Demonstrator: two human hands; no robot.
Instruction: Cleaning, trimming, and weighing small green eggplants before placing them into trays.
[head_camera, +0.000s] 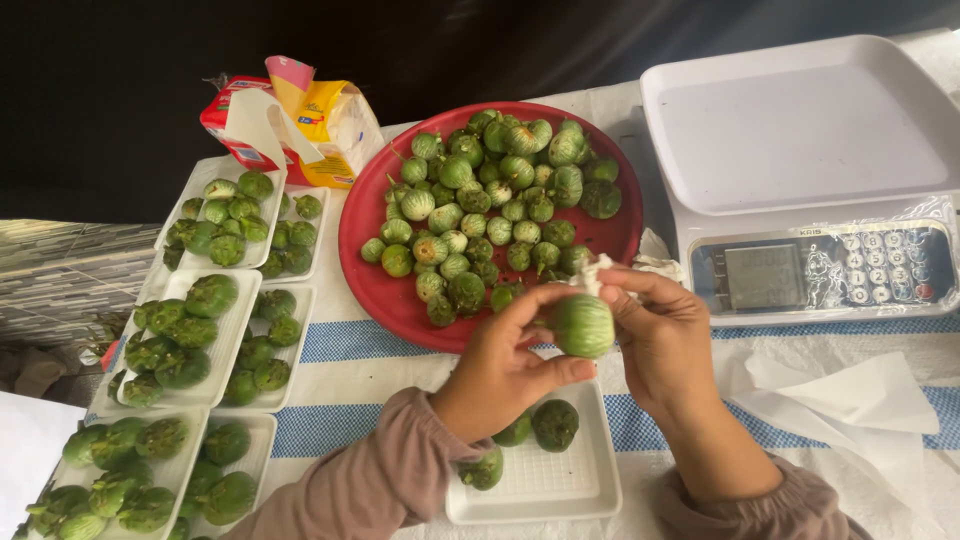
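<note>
My left hand (498, 372) and my right hand (662, 338) together hold one round green eggplant (583, 325) above a small white foam tray (560, 478). The right hand's fingers also pinch a bit of white tissue (594, 272) against the eggplant's top. Three green eggplants lie in that tray, partly hidden under my left wrist. Just beyond the hands, a large red round tray (380, 285) carries a heap of small green eggplants (490, 200).
A white weighing scale (800, 130) with a keypad stands at the right. Several white foam trays filled with eggplants (190, 335) line the left side. A red and yellow tissue pack (300, 120) sits at the back left. Crumpled white paper (850, 400) lies at the right.
</note>
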